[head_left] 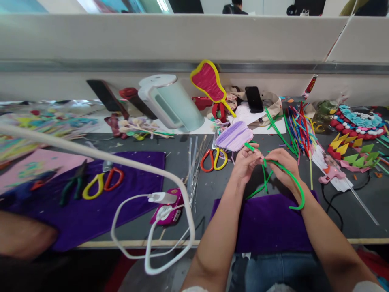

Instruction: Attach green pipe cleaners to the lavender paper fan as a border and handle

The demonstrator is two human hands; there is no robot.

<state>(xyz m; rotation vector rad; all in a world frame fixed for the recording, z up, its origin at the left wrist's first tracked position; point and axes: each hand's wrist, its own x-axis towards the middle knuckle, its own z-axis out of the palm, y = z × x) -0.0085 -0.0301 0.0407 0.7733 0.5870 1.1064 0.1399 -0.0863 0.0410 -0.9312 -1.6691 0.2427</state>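
A bright green pipe cleaner (296,184) runs between my two hands above the purple cloth (273,227); its long tail curves down over my right wrist. My left hand (246,160) pinches its short end, which sticks out past the fingers. My right hand (284,162) has its fingers closed on the same green stem, close to the left fingertips. A small pink bit shows between the fingertips, too small to name. Loose green stems (263,182) lie or hang beneath the hands. Just beyond the left hand rests a striped lilac pipe-cleaner piece (234,136).
Scissors (214,159) lie left of the hands, beside clear glue sticks (192,162). A pink glue gun (332,172) and a bundle of coloured pipe cleaners (300,125) sit right. A white cable (121,156) loops across the left to a magenta power strip (167,217). Another person's arm (26,233) is far left.
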